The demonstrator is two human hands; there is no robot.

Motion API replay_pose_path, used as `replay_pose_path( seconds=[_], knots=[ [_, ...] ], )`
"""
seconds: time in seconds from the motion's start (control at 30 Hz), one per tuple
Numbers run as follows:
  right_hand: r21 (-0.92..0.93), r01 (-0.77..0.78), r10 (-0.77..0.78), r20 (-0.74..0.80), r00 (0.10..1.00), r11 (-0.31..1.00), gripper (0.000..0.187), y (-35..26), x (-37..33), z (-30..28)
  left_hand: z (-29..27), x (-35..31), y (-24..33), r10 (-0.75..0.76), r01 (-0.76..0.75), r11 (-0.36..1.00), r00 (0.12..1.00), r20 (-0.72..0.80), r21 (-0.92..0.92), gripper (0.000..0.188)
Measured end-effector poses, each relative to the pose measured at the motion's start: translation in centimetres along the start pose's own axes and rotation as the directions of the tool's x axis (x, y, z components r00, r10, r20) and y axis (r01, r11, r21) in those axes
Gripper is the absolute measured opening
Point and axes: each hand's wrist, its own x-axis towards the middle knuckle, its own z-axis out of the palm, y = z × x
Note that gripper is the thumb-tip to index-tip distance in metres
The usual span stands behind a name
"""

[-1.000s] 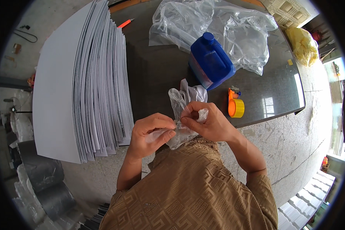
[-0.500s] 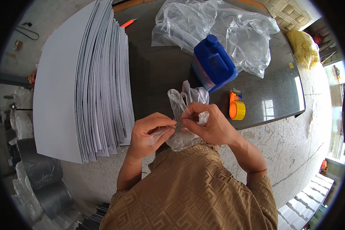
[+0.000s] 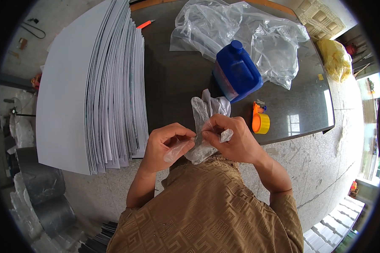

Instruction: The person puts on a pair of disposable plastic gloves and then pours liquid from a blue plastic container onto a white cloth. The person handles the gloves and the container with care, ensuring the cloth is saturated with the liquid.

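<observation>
A thin, crumpled piece of clear plastic film (image 3: 197,110) is held between my two hands in front of my belly, at the table's near edge. My left hand (image 3: 162,145) pinches one part of it between thumb and fingertips, and a loose end sticks out below the fingers. With thumb and forefinger, my right hand (image 3: 236,139) grips another part; a small tuft pokes out by its palm. Whether the film is a bag or a glove I cannot tell. Just beyond the hands lies a crumpled white cloth (image 3: 221,104), beside a blue plastic jug (image 3: 240,76).
A tall stack of white sheets (image 3: 69,97) takes up the left. An orange-handled tool (image 3: 145,24) lies behind it on the dark table (image 3: 169,84). Clear plastic sheeting (image 3: 276,46) spreads at the back; an orange dispenser with yellow tape (image 3: 261,123) sits near the right front edge.
My hands have drawn slightly apart, and the film between them has shifted a little to the right. Both keep their pinch on it.
</observation>
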Motion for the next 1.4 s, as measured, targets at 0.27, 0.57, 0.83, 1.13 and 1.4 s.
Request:
replay_pose_path(
  seconds=[0.27, 0.57, 0.83, 1.13, 1.4],
  knots=[
    [-0.031, 0.027, -0.027, 0.003, 1.0, 0.999, 0.007, -0.3, -0.1, 0.2, -0.1, -0.2, 0.0, 0.038, -0.039, 0.997, 0.999, 0.008, 0.074, 0.016],
    [-0.032, 0.04, -0.04, 0.018, 0.999, 0.999, 0.008, -0.3, -0.3, 0.4, -0.1, -0.5, 0.6, -0.072, 0.071, 0.997, 0.997, 0.029, 0.019, 0.016],
    [-0.047, 0.067, -0.066, 0.02, 0.998, 0.997, 0.009, -0.2, -0.7, 0.4, 0.3, -0.5, 1.1, -0.203, 0.211, 0.974, 0.974, 0.095, -0.082, 0.022],
    [-0.035, 0.068, -0.067, 0.03, 0.997, 0.997, 0.009, 0.1, -1.4, 0.3, 0.6, -0.4, 0.4, -0.252, 0.293, 0.934, 0.946, 0.204, -0.204, 0.025],
    [-0.028, 0.037, -0.036, 0.037, 0.999, 0.999, 0.009, -0.1, -1.8, 0.2, 0.5, -0.2, 1.3, -0.319, 0.365, 0.909, 0.92, 0.229, -0.199, 0.025]
  ],
)
